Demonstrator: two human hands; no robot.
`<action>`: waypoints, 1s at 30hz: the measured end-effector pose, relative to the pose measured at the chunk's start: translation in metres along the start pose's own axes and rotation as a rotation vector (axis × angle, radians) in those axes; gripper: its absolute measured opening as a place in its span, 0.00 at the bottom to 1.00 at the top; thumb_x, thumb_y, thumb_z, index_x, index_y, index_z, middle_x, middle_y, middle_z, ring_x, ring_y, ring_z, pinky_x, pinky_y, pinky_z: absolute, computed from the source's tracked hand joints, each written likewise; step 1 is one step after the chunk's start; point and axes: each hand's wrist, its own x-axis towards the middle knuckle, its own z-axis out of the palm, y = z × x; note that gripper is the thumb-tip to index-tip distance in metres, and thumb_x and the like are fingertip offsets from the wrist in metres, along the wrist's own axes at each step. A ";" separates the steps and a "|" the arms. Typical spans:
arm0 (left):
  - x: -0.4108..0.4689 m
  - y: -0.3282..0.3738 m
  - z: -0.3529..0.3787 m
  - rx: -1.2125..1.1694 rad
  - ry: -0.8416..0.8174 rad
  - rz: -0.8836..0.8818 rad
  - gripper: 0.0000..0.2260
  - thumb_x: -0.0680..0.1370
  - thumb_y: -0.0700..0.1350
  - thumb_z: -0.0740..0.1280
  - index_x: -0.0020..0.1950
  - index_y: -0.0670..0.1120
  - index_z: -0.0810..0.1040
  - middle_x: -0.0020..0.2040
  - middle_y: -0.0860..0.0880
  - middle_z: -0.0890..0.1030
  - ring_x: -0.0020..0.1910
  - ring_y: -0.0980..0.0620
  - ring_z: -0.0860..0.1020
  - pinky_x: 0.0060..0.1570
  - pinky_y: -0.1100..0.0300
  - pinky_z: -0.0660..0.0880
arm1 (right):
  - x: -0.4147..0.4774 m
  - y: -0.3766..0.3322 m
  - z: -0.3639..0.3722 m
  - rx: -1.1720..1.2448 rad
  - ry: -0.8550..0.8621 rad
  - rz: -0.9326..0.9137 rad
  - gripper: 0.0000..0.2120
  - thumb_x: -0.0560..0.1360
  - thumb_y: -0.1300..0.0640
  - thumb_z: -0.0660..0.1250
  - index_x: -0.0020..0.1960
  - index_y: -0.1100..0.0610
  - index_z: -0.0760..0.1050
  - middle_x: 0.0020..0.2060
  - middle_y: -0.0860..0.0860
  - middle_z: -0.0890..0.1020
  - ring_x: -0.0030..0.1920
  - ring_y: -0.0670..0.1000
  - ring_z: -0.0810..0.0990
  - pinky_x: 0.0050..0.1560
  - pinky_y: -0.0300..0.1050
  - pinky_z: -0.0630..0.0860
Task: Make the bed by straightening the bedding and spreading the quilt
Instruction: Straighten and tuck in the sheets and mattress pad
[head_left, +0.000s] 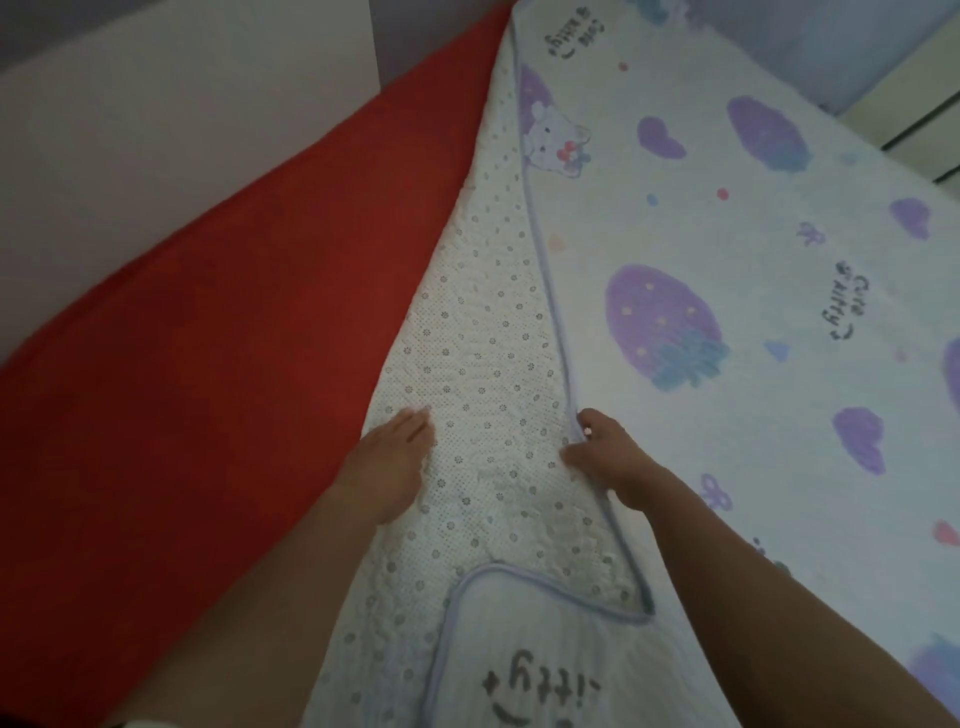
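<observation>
1. Risk: a tug by the right hand (605, 460) alone could skew the quilt (727, 234) or bunch its turned-up underside (478, 338).
2. The right grip pinches the piped edge (545, 291); the left hand (392, 462) lies flat, fingers straight, on that dotted underside.
3. The quilt spreads away rightward; a red sheet (182, 338) lies bare at left.

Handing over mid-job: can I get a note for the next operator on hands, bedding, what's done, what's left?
Left hand: flat on the dotted strip, apparently the underside of the quilt turned up.
Right hand: pinches the piped edge beside it.
Quilt, printed side up, covers the bed's right part; red sheet lies bare on the left.
Done: quilt partly spread.
Left: unfold the strip over the red sheet, smooth it.
</observation>
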 end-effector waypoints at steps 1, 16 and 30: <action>-0.001 0.001 -0.003 -0.058 0.012 -0.005 0.25 0.81 0.40 0.55 0.78 0.45 0.54 0.79 0.49 0.51 0.77 0.51 0.49 0.75 0.56 0.54 | -0.007 -0.008 -0.001 0.070 -0.065 -0.025 0.10 0.72 0.69 0.64 0.52 0.61 0.70 0.41 0.58 0.75 0.34 0.52 0.73 0.31 0.40 0.67; -0.069 -0.039 -0.040 -0.996 0.272 -0.125 0.15 0.78 0.38 0.64 0.63 0.50 0.78 0.55 0.52 0.82 0.54 0.54 0.80 0.57 0.51 0.76 | -0.056 -0.171 0.075 0.176 -0.474 -0.389 0.23 0.77 0.71 0.59 0.65 0.49 0.66 0.38 0.55 0.68 0.30 0.48 0.70 0.26 0.38 0.68; -0.166 -0.114 -0.040 -1.301 0.407 -0.340 0.18 0.71 0.31 0.65 0.58 0.46 0.78 0.53 0.50 0.81 0.52 0.55 0.79 0.53 0.62 0.74 | -0.067 -0.288 0.189 0.280 -0.447 -0.383 0.15 0.78 0.73 0.55 0.44 0.53 0.62 0.32 0.52 0.62 0.22 0.45 0.63 0.21 0.36 0.63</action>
